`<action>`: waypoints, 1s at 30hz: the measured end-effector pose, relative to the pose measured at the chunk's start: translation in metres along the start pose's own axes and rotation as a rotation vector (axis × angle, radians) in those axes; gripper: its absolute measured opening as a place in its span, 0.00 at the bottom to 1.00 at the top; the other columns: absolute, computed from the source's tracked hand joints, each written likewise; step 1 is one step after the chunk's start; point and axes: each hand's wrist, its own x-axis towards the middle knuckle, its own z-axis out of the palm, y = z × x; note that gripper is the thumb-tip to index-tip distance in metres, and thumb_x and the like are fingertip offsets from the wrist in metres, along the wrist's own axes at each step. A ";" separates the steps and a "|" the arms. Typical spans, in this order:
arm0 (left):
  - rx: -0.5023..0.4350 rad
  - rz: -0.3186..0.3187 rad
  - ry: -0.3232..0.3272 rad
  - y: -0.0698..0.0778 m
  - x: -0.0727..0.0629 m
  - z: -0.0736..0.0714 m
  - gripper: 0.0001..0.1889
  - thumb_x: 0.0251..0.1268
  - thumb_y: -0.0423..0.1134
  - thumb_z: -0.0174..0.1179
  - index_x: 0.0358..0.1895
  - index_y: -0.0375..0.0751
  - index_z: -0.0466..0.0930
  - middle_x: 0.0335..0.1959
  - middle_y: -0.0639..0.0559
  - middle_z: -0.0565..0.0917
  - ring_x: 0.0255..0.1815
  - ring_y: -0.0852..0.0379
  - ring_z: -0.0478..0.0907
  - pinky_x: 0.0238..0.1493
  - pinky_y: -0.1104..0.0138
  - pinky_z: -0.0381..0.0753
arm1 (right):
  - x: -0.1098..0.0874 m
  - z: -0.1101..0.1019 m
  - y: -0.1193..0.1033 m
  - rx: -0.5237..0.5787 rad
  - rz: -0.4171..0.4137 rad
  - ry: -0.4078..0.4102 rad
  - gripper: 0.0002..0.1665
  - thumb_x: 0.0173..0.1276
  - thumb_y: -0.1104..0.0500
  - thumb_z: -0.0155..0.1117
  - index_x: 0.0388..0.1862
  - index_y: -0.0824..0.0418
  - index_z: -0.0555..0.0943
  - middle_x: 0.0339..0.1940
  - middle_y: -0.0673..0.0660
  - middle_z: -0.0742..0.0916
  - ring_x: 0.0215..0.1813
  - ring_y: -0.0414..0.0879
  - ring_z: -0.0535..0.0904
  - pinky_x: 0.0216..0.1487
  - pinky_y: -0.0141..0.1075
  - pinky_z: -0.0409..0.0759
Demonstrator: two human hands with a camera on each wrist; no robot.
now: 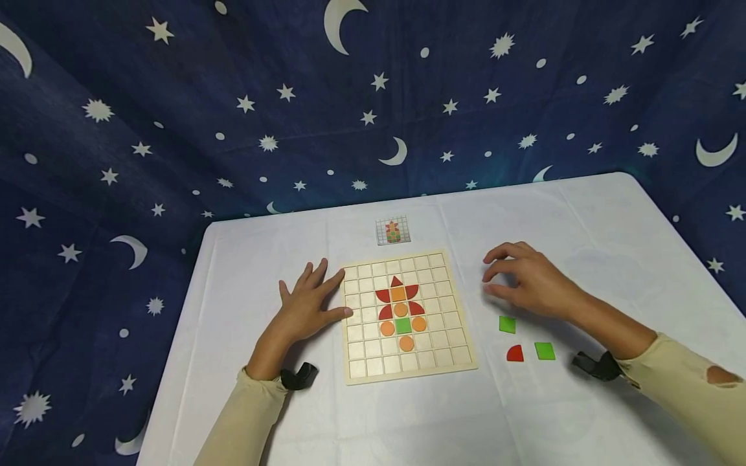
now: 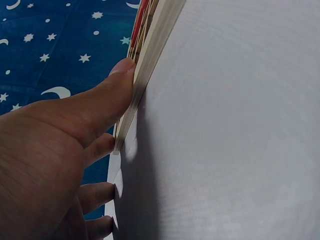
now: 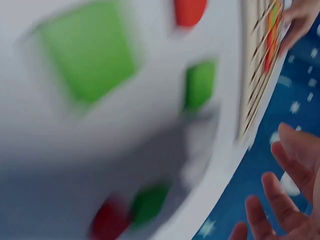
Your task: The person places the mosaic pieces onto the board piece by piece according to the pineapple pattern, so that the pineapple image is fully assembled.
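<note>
Fingers (image 1: pixel 317 275) of left hand (image 1: pixel 305 309) spread nearly straight, flat on desk (image 1: pixel 262 259), thumb tip and forefinger pressed against left edge of board (image 1: pixel 443 310); nothing gripped. Same contact plain in left wrist view: thumb (image 2: pixel 117 85) hard against the board's (image 2: pixel 160 30) side wall, other fingers lying on the cloth below it.

Right hand (image 1: pixel 527 279) hovering right of board, near desk's right half, fingers (image 1: pixel 501 254) loosely curled, thumb beneath them; nothing visibly held, though fingertip gap too small to judge fully. In right wrist view, fingers (image 3: pixel 292 165) loose and apart, picture heavily blurred.

Board lying mid-desk, a wooden grid of square cells. On it a figure: red triangle (image 1: pixel 396 281) at top, orange square (image 1: pixel 398 294) under it, red quarter pieces to both sides, green square (image 1: pixel 403 325) lower down with orange discs (image 1: pixel 387 328) left, right, above and below.

Loose pieces on desk right of board, just below right hand: one green tile (image 1: pixel 507 324), a second green tile (image 1: pixel 544 351) nearer the front edge, a red quarter (image 1: pixel 515 353) just beside it on the left.

Small card (image 1: pixel 393 231) with pattern picture beyond board's far edge, apart from it. Starry blue cloth (image 1: pixel 175 129) behind and around desk.
</note>
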 end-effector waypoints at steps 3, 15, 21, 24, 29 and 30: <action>-0.004 0.002 0.002 0.000 -0.001 0.000 0.46 0.59 0.67 0.67 0.79 0.59 0.62 0.85 0.43 0.51 0.85 0.35 0.41 0.68 0.20 0.33 | -0.008 -0.014 0.025 -0.033 0.021 -0.038 0.10 0.59 0.58 0.79 0.41 0.53 0.90 0.52 0.55 0.85 0.57 0.54 0.78 0.59 0.57 0.78; -0.009 0.003 -0.002 0.001 -0.001 -0.001 0.46 0.59 0.66 0.67 0.80 0.59 0.62 0.85 0.43 0.51 0.85 0.35 0.41 0.68 0.20 0.33 | -0.033 -0.026 0.080 -0.062 0.084 -0.115 0.18 0.53 0.53 0.84 0.44 0.49 0.90 0.42 0.43 0.89 0.45 0.42 0.81 0.47 0.40 0.82; -0.006 0.016 0.007 0.001 -0.002 -0.002 0.45 0.60 0.66 0.67 0.79 0.58 0.63 0.85 0.43 0.51 0.85 0.34 0.42 0.68 0.20 0.34 | -0.036 -0.022 0.082 -0.032 0.088 -0.124 0.22 0.50 0.52 0.86 0.45 0.50 0.90 0.43 0.43 0.89 0.44 0.41 0.80 0.46 0.38 0.81; -0.007 0.019 0.010 0.001 -0.002 -0.002 0.45 0.60 0.65 0.67 0.79 0.58 0.63 0.85 0.43 0.51 0.85 0.34 0.42 0.68 0.20 0.33 | -0.036 -0.020 0.083 -0.038 0.076 -0.127 0.21 0.48 0.53 0.87 0.43 0.46 0.90 0.41 0.41 0.88 0.44 0.40 0.80 0.46 0.37 0.82; -0.007 0.015 0.010 0.001 -0.001 -0.002 0.45 0.60 0.65 0.68 0.79 0.58 0.63 0.85 0.43 0.51 0.85 0.34 0.42 0.68 0.19 0.33 | -0.035 -0.016 0.085 -0.041 0.032 -0.102 0.17 0.50 0.51 0.86 0.39 0.44 0.90 0.38 0.39 0.87 0.40 0.38 0.79 0.43 0.35 0.82; -0.006 0.014 0.010 0.001 -0.001 -0.001 0.45 0.60 0.65 0.68 0.79 0.58 0.63 0.85 0.43 0.51 0.85 0.34 0.42 0.68 0.19 0.33 | -0.034 -0.015 0.084 -0.046 0.027 -0.094 0.16 0.51 0.50 0.85 0.38 0.45 0.90 0.38 0.39 0.87 0.39 0.37 0.78 0.42 0.34 0.82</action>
